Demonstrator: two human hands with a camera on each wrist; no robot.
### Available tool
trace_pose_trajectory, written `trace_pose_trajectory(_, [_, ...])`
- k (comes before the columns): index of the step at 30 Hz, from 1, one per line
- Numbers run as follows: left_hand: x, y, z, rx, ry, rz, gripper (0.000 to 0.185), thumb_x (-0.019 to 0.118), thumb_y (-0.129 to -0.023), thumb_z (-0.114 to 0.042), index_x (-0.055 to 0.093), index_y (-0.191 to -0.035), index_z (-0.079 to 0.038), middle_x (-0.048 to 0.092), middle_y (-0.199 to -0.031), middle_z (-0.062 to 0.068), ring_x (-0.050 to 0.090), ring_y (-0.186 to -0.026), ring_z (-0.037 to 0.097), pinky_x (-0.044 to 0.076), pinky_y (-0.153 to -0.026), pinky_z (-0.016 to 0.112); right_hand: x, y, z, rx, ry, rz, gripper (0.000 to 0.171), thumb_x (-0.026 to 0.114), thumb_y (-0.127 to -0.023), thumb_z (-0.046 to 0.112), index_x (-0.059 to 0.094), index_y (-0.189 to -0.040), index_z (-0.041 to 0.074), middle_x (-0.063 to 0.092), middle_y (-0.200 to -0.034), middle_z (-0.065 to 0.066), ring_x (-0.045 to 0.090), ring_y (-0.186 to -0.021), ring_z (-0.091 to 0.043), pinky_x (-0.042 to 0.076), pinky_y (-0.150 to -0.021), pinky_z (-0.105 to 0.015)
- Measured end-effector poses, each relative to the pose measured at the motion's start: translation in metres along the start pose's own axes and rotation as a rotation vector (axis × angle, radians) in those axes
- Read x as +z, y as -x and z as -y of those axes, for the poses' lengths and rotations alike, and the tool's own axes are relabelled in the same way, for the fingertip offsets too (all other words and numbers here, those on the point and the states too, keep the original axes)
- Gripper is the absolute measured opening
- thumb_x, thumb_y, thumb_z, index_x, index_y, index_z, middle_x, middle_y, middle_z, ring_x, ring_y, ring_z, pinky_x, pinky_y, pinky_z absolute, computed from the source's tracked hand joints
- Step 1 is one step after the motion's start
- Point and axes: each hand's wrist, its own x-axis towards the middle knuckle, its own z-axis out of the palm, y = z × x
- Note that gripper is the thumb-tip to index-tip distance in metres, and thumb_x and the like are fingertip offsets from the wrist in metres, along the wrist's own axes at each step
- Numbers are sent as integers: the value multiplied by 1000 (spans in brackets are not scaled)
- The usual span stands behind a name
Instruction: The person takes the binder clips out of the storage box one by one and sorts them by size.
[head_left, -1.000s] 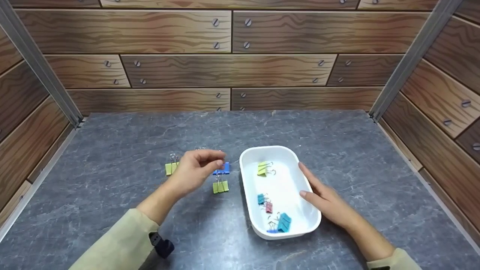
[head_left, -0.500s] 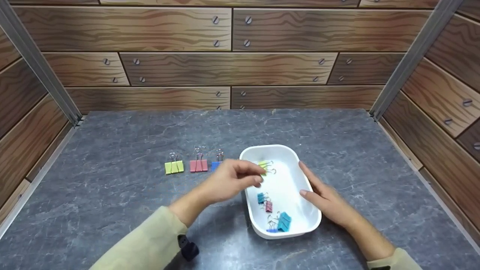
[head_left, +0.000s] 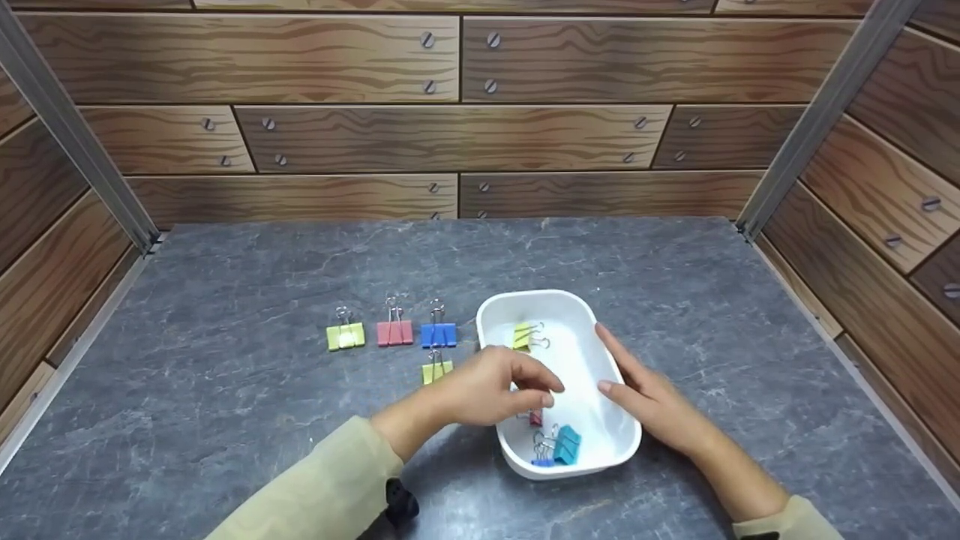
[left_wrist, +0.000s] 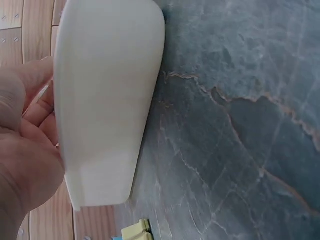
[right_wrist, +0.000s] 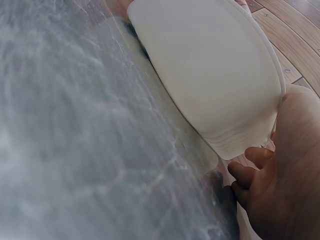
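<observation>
A white tray (head_left: 555, 296) sits on the grey stone-look table and holds several binder clips: a yellow-green one (head_left: 525, 337) at the far end, a small pink one (head_left: 535, 418), a large teal one (head_left: 568, 444) and a small blue one (head_left: 541, 457). My left hand (head_left: 544, 394) reaches over the tray's left rim, fingers curled down above the pink clip; what lies under the fingertips is hidden. My right hand (head_left: 611, 364) rests with straight fingers against the tray's right wall. The wrist views show the tray's outer wall (left_wrist: 105, 100) (right_wrist: 210, 75) beside each hand.
Left of the tray, a yellow-green clip (head_left: 346, 336), a pink clip (head_left: 394, 332) and a blue clip (head_left: 439, 334) stand in a row. Another yellow-green clip (head_left: 436, 370) lies in front of the blue one. Wood-pattern walls enclose the table on three sides.
My left hand has moved right from the row of clips, over the tray's rim and down into the tray. It now covers a small teal clip seen earlier. The right hand stayed put.
</observation>
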Motion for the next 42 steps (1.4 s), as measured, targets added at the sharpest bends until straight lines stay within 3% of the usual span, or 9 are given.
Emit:
trace_pose_trajectory(7, [6,0,1,42,-188,59,17,76,-99,-16,83,-114,-10,79,-94,-9,63,-81,-8,56,-82,22,0,0,1,-3,3,-2,72,62,-109,27,25,-170,31,28,-172,-7,33,-152,-28,37,-110,-18])
trace_pose_trajectory(11, [8,-1,1,61,-282,71,16,77,-99,-21,84,-112,-14,77,-86,-12,59,-75,-10,48,-74,13,0,0,0,-6,7,0,72,61,-109,26,24,-170,31,27,-172,-6,32,-153,-28,37,-110,-18])
trace_pose_trajectory(18, [14,-2,1,85,-393,36,12,80,-95,-24,86,-105,-22,76,-81,-17,53,-66,-14,41,-66,11,0,-2,-2,-1,5,15,73,61,-109,28,21,-170,34,26,-173,-8,34,-152,-30,41,-108,-20])
trace_pose_trajectory(29, [16,-3,0,61,-469,65,9,82,-95,-31,87,-102,-28,75,-82,-24,52,-65,-14,40,-66,13,1,-2,-3,5,25,10,74,62,-109,29,21,-170,35,25,-173,-6,32,-152,-29,38,-109,-19])
trace_pose_trajectory(42, [16,-5,0,59,-467,76,7,82,-93,-29,86,-99,-28,75,-82,-24,54,-68,-18,41,-67,12,1,-2,-4,-1,20,9,74,62,-109,29,21,-170,35,24,-173,-6,31,-153,-28,36,-110,-18])
